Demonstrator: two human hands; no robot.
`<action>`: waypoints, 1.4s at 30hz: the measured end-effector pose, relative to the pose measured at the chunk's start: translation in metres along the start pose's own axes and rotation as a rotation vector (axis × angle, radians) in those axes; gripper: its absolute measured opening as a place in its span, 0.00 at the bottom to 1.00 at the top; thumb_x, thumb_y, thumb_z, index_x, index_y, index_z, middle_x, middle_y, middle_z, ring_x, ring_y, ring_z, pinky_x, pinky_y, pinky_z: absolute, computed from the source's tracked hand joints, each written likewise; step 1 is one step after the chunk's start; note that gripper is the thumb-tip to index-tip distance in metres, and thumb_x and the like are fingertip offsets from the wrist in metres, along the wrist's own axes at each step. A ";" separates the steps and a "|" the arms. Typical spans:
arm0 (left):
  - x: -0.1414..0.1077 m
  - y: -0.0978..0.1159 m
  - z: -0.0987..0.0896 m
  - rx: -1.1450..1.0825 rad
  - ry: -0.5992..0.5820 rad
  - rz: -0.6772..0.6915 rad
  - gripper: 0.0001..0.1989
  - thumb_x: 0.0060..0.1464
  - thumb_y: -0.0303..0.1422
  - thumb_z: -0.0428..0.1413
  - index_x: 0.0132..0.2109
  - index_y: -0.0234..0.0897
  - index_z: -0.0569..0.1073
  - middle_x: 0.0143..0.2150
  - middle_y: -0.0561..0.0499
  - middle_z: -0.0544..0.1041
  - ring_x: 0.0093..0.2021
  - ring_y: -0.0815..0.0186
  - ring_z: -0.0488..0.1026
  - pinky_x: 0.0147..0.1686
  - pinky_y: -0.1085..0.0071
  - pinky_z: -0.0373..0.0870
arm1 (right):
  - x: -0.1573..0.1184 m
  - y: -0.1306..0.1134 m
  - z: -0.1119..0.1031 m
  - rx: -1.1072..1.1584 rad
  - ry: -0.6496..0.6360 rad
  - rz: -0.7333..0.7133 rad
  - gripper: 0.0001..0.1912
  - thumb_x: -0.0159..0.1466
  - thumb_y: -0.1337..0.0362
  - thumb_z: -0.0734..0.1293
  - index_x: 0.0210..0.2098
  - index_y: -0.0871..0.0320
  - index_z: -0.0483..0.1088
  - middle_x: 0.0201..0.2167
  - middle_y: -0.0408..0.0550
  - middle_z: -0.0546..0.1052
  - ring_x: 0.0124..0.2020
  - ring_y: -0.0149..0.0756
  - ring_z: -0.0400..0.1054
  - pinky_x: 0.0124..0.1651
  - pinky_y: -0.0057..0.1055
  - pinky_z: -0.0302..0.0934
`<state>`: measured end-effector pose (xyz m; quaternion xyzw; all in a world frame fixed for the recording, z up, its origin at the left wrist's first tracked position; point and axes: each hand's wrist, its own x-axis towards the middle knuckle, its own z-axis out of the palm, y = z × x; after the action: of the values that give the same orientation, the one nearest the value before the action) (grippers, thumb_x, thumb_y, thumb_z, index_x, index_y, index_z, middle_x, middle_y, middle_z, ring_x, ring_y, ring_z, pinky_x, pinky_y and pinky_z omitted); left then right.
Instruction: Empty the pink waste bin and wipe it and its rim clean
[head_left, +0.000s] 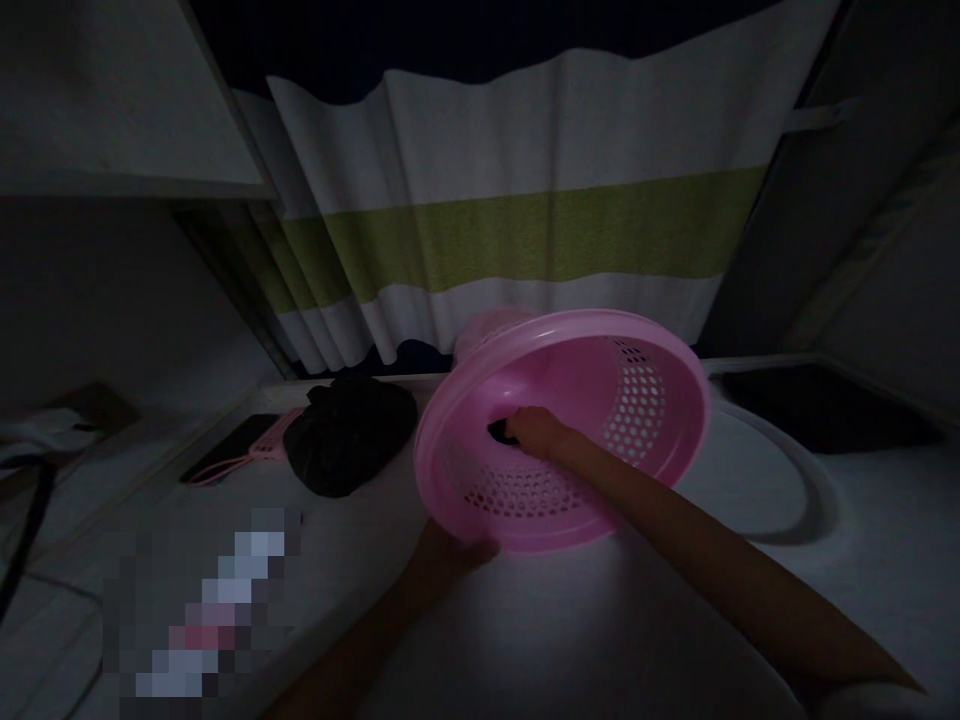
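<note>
A pink plastic basket [645,500] with rows of round holes is tilted so that its wide mouth faces me. My left hand [448,562] grips its lower left rim, thumb on the near side and the other fingers mostly out of sight. Deep inside the basket, my right hand [534,432] is closed, its fingers at a small black thing [501,431] near the bottom. In this dim light I cannot make out what the black thing is. Left of the basket sits a bunched black plastic bag [349,430].
Behind hangs a curtain [487,235] with white, green and dark bands. Left of the bag lie a flat dark object [229,447] and a pink strapped item [268,440]. A round white rim [814,505] and a dark flat panel [832,405] are on the right. The lower left is pixelated.
</note>
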<state>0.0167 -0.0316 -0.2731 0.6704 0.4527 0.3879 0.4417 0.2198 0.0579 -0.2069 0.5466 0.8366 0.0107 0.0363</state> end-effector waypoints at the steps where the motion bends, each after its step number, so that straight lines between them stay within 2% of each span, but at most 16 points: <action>1: 0.002 -0.001 -0.002 -0.011 0.029 -0.011 0.28 0.35 0.37 0.63 0.47 0.34 0.70 0.46 0.40 0.76 0.47 0.51 0.73 0.45 0.54 0.71 | 0.007 0.004 0.000 0.002 0.001 0.012 0.14 0.60 0.71 0.58 0.40 0.59 0.73 0.40 0.55 0.76 0.43 0.39 0.70 0.42 0.30 0.61; 4: 0.007 -0.004 -0.007 -0.004 0.098 -0.025 0.23 0.37 0.40 0.60 0.43 0.33 0.73 0.41 0.42 0.79 0.44 0.51 0.74 0.43 0.54 0.72 | 0.026 0.015 0.003 0.007 0.007 0.054 0.14 0.60 0.70 0.59 0.41 0.59 0.74 0.43 0.54 0.76 0.44 0.40 0.69 0.43 0.30 0.60; 9: 0.009 -0.005 -0.007 0.075 0.043 0.034 0.22 0.38 0.38 0.60 0.44 0.35 0.74 0.42 0.43 0.79 0.44 0.52 0.74 0.43 0.56 0.72 | 0.050 0.026 0.011 0.025 0.050 0.145 0.17 0.61 0.69 0.57 0.46 0.58 0.71 0.45 0.54 0.75 0.45 0.39 0.69 0.44 0.31 0.61; 13: 0.006 -0.009 -0.008 0.119 0.036 0.035 0.14 0.43 0.39 0.57 0.37 0.37 0.75 0.34 0.47 0.80 0.39 0.55 0.76 0.37 0.58 0.74 | 0.059 0.032 0.016 0.046 0.083 0.173 0.18 0.61 0.69 0.57 0.47 0.56 0.71 0.45 0.52 0.75 0.44 0.38 0.69 0.44 0.31 0.61; 18: 0.004 -0.016 -0.011 0.108 0.056 0.035 0.13 0.42 0.40 0.58 0.35 0.38 0.74 0.29 0.49 0.79 0.37 0.55 0.76 0.34 0.60 0.75 | 0.062 0.032 0.025 0.077 0.133 0.171 0.18 0.61 0.68 0.58 0.48 0.51 0.70 0.45 0.47 0.75 0.46 0.36 0.68 0.46 0.30 0.59; 22: 0.000 -0.010 -0.006 0.032 0.014 -0.027 0.19 0.38 0.36 0.62 0.41 0.38 0.73 0.39 0.46 0.79 0.43 0.54 0.75 0.40 0.57 0.74 | 0.062 0.029 0.033 0.104 0.161 0.201 0.18 0.61 0.68 0.57 0.48 0.50 0.70 0.45 0.47 0.75 0.45 0.35 0.68 0.47 0.30 0.58; 25: -0.005 -0.002 0.003 -0.008 -0.015 -0.091 0.28 0.35 0.36 0.64 0.47 0.35 0.70 0.48 0.41 0.75 0.48 0.52 0.72 0.46 0.54 0.70 | 0.063 0.030 0.038 0.127 0.183 0.213 0.19 0.61 0.67 0.57 0.49 0.49 0.69 0.45 0.46 0.74 0.45 0.34 0.67 0.47 0.30 0.58; 28: -0.008 0.002 0.010 -0.072 -0.091 -0.096 0.32 0.36 0.37 0.64 0.50 0.34 0.66 0.52 0.38 0.71 0.51 0.52 0.70 0.49 0.54 0.68 | 0.062 0.031 0.039 0.147 0.195 0.230 0.20 0.62 0.66 0.57 0.51 0.48 0.67 0.46 0.45 0.74 0.45 0.34 0.67 0.48 0.30 0.57; 30: -0.008 0.004 0.013 -0.108 -0.129 -0.091 0.33 0.38 0.38 0.63 0.52 0.34 0.64 0.54 0.37 0.69 0.52 0.53 0.69 0.48 0.56 0.69 | 0.061 0.031 0.038 0.156 0.193 0.236 0.20 0.61 0.66 0.57 0.51 0.48 0.67 0.46 0.46 0.74 0.45 0.35 0.67 0.47 0.30 0.58; 33: -0.008 0.009 0.013 -0.093 -0.113 -0.071 0.31 0.41 0.37 0.62 0.52 0.35 0.63 0.55 0.39 0.68 0.52 0.54 0.68 0.48 0.57 0.69 | 0.056 0.030 0.031 0.166 0.173 0.218 0.19 0.60 0.66 0.58 0.50 0.50 0.68 0.46 0.46 0.75 0.46 0.36 0.67 0.48 0.29 0.57; 37: -0.009 0.015 0.012 -0.006 -0.174 -0.011 0.21 0.43 0.35 0.61 0.46 0.35 0.68 0.49 0.41 0.72 0.49 0.55 0.70 0.46 0.57 0.69 | 0.049 0.030 0.018 0.166 0.114 0.177 0.18 0.59 0.67 0.60 0.48 0.52 0.71 0.46 0.46 0.75 0.47 0.36 0.67 0.47 0.27 0.57; 42: -0.007 0.011 0.014 -0.012 -0.152 -0.001 0.22 0.42 0.36 0.62 0.44 0.34 0.68 0.46 0.42 0.74 0.45 0.56 0.72 0.43 0.59 0.71 | 0.037 0.028 0.001 0.147 -0.007 0.125 0.18 0.56 0.70 0.62 0.45 0.54 0.73 0.44 0.48 0.76 0.45 0.39 0.69 0.44 0.27 0.59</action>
<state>0.0303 -0.0440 -0.2675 0.6950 0.4156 0.3385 0.4791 0.2308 0.1033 -0.2076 0.5989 0.7992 -0.0506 -0.0017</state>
